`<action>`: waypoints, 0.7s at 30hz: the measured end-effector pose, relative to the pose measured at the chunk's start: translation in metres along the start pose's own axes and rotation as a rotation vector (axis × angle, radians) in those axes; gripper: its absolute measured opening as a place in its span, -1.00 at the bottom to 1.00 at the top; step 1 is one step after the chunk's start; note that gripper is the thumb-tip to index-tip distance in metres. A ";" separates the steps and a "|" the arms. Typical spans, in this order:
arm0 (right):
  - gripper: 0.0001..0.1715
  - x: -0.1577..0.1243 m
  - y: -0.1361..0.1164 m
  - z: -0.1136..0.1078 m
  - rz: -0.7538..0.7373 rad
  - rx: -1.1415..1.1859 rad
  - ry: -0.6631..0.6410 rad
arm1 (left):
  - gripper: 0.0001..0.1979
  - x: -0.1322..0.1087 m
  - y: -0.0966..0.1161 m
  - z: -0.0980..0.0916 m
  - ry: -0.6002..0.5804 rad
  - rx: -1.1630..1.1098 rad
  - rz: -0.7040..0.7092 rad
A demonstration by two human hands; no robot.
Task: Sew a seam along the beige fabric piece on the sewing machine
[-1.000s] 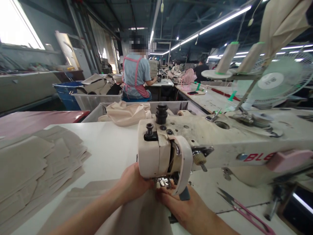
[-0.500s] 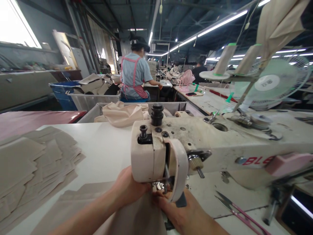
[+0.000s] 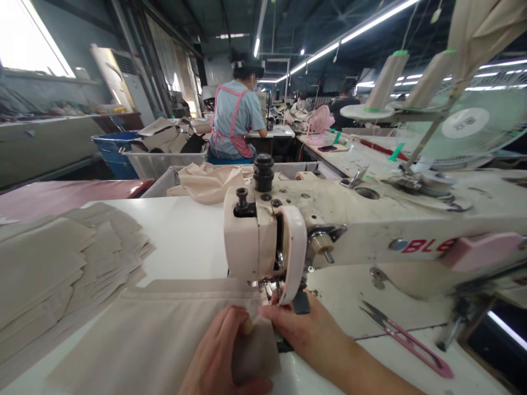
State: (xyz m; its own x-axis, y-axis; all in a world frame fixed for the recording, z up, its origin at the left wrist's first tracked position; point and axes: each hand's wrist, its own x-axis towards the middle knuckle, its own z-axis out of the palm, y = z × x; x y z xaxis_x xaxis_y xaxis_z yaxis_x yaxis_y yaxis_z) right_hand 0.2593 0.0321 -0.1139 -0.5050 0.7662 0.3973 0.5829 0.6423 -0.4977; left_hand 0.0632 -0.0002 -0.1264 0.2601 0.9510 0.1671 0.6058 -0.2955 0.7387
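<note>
A beige fabric piece (image 3: 173,323) lies on the white table, its right end under the presser foot (image 3: 268,291) of a sewing machine (image 3: 251,241). A seam line runs along its far edge. My left hand (image 3: 218,351) rests on the fabric in front of the machine head, fingers bent and thumb held apart from them. Close by the needle area, my right hand (image 3: 307,326) pinches the fabric's edge between thumb and fingers. Its fingertips are partly hidden behind the white curved guard (image 3: 295,258).
Pink-handled thread snips (image 3: 415,343) lie on the machine bed to the right. Stacked beige fabric pieces (image 3: 69,263) cover the table's left. Behind the machine stands a bin (image 3: 164,178) with cloth. A co-worker (image 3: 234,115) in a pink apron sits farther back.
My left hand has come back from beside the machine head towards me and now lies on the fabric. More of the fabric's far edge shows. My right hand stays by the needle.
</note>
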 end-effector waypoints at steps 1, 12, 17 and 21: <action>-0.76 -0.004 -0.004 0.000 0.060 0.052 0.003 | -0.50 -0.002 0.001 0.001 -0.019 -0.050 -0.053; -0.20 -0.038 -0.041 0.017 0.837 1.335 0.019 | -0.55 0.005 -0.010 -0.005 -0.101 -0.205 0.008; -0.29 -0.030 -0.042 0.014 0.792 1.339 -0.032 | -0.58 0.008 -0.005 -0.009 -0.123 -0.249 0.018; -0.35 -0.030 -0.042 0.014 0.766 1.441 -0.033 | -0.62 0.011 0.000 -0.013 -0.199 -0.246 -0.017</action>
State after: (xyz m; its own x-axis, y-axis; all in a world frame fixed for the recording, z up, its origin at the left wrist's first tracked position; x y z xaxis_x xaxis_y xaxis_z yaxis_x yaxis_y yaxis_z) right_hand 0.2412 -0.0180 -0.1152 -0.4176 0.8662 -0.2744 -0.3436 -0.4302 -0.8348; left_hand 0.0565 0.0115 -0.1156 0.4080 0.9121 0.0400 0.4181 -0.2256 0.8799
